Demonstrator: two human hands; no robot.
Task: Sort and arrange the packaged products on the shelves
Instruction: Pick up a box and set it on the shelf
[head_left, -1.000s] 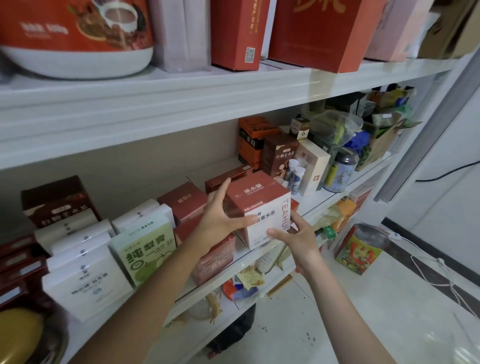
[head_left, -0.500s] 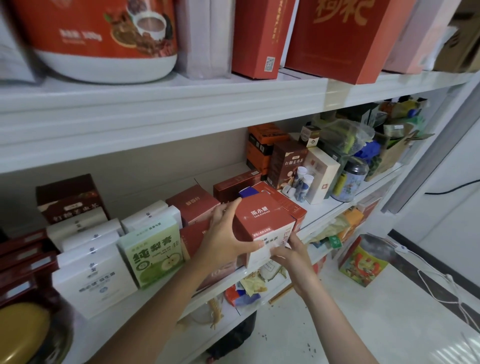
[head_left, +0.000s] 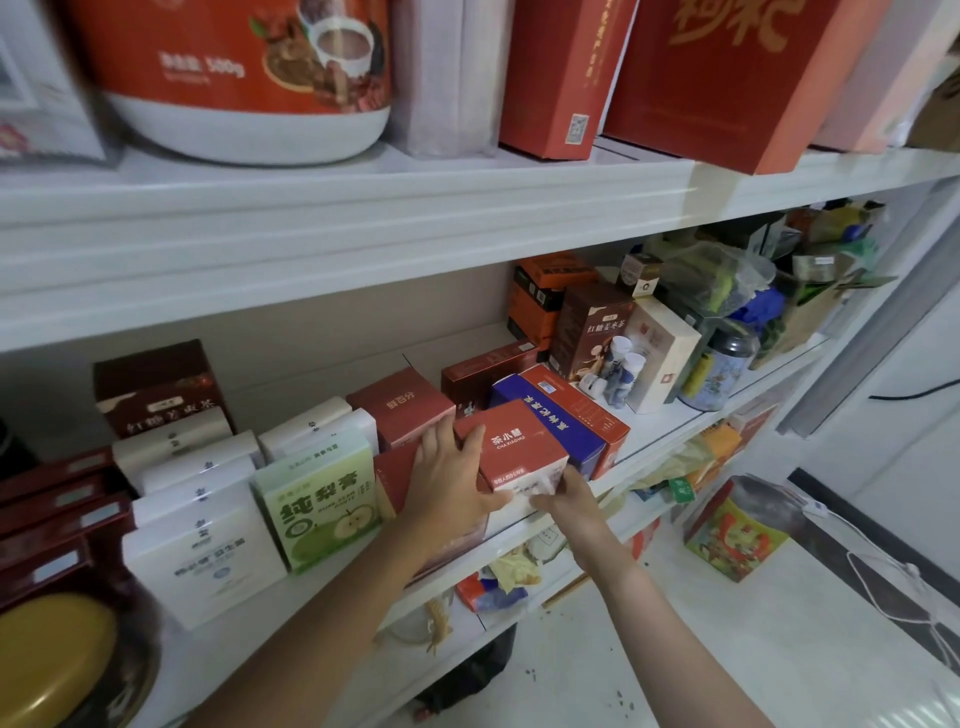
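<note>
Red-and-white tea box (head_left: 511, 447) sits at the shelf (head_left: 670, 423) edge, left hand (head_left: 449, 480) gripping its side and right hand (head_left: 569, 496) holding the front corner, so probably just nudge it back square.

The middle shelf (head_left: 675, 426) carries a red-and-white box (head_left: 511, 447) at its front edge, between the left hand (head_left: 447, 483) and the right hand (head_left: 566, 499). Just left of the left hand stands a green-and-white box (head_left: 317, 504), with white boxes (head_left: 202, 551) beyond it. Behind the right hand lies a blue-and-red box (head_left: 561, 415). Farther right stands a jar (head_left: 719, 364). The upper shelf (head_left: 363, 218), above both hands, carries a red tub (head_left: 244, 78) and red boxes (head_left: 556, 73).
</note>
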